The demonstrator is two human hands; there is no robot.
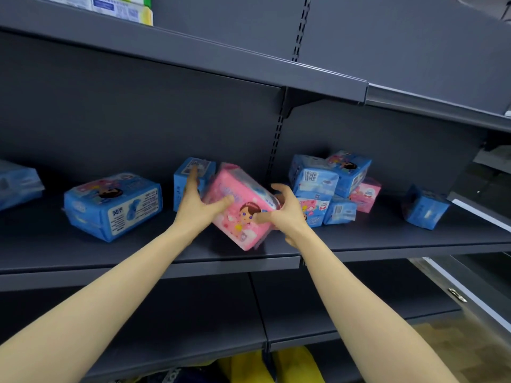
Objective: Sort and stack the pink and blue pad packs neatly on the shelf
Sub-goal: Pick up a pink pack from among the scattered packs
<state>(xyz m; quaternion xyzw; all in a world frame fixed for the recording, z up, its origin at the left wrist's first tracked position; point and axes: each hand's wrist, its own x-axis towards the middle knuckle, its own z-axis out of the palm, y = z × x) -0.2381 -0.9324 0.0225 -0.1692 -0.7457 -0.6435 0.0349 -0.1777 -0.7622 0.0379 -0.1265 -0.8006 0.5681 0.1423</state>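
Tilted pink plastic-wrapped pad pack (237,205) gripped between two hands, just above the grey metal shelf (138,252)
The left hand (197,205) sets its thumb on the front and its fingers along the left side; the right hand (282,214) curls round the right end. A cartoon girl is printed on the front; an upright blue pad pack (193,172) stands behind the left fingertips

Shop: gondola shelving (249,76), packaged goods (113,207)

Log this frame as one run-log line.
left hand: holds pink pack | right hand: holds pink pack | pack: tilted at shelf front | mixed pile: unsorted, right
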